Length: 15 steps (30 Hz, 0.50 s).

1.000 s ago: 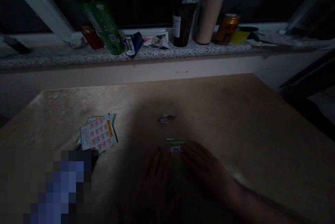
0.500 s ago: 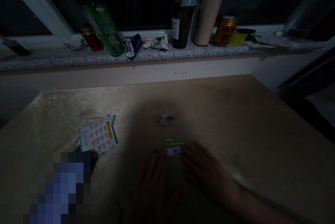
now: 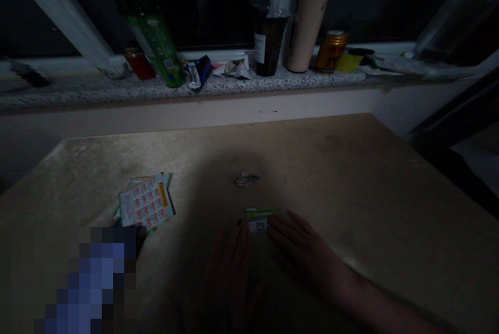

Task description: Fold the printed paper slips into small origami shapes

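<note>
- Small green-and-white card (image 3: pixel 259 218): lies flat on the bench (image 3: pixel 331 167), near the middle, between the two hands, square code on its near half.
- Long axis: visible part runs a little wider left to right than front to back; near edge dim, so true long side hard to tell.
- Right hand (image 3: pixel 302 245): palm down, fingers stretched out and close together, pointing forward-left; fingertips overlap the card's right edge. Nothing gripped. Card lies just left of these fingers.
- Left hand (image 3: pixel 230 266): in deep shadow, palm down, fingers extended forward, slightly spread; nearest fingertip at the card's left edge, touching or just beside, cannot tell. No hold visible. Card lies forward-right of this palm.
- Nearer hand: right overlaps the card more clearly; left is about level with its lower left side.
- Crumpled scrap (image 3: pixel 246 180): just beyond the card, apart from both hands.
- Card pile (image 3: pixel 146 201): loose, fanned, well to the left; printed grid faces up.
- Granite sill (image 3: pixel 218 86) behind: green container (image 3: pixel 159 50), red jar (image 3: pixel 139 65), blue wrapper (image 3: pixel 201 69), dark cup (image 3: pixel 268 48), orange can (image 3: pixel 331 54).
- Lower left corner pixelated, contents unreadable.
</note>
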{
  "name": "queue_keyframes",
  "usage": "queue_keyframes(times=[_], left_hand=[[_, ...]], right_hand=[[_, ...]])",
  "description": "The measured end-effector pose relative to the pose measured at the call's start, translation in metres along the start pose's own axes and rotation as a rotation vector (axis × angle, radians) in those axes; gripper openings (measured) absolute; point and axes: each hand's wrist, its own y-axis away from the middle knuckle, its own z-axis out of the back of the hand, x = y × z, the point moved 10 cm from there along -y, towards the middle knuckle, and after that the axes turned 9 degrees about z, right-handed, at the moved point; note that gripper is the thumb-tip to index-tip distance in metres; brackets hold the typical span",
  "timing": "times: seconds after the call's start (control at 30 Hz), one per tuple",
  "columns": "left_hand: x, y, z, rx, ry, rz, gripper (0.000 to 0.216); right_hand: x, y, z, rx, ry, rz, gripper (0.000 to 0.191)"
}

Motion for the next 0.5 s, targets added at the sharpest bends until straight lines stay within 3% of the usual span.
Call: queue_keyframes(times=[0.5], left_hand=[[0.004,0.0019,-0.0028,0.047,-0.014,-0.036,0.067]], right_hand=[[-0.0022,-0.0003,-0.0065,0.067,-0.005,-0.002,0.038]])
